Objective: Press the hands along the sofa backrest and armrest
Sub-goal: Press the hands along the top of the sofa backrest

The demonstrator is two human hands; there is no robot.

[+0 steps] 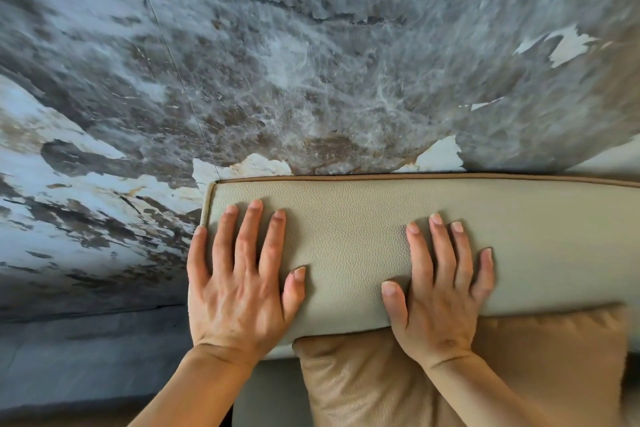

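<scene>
Both flat & fingers spread wide, holding nothing: left hand [239, 291] at end corner of beige pebbled-leather sofa backrest [353, 239], right hand [440, 298] nearer middle above tan leather cushion [519, 357]; best w/ even palm pressure, sliding sideways w/o lifting.

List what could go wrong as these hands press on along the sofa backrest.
1. The left hand sits at the backrest end, little finger over the piped edge; pressing further left it may slip off.
2. The right hand wrist overlaps the tan cushion, which could get dragged or shifted.
</scene>
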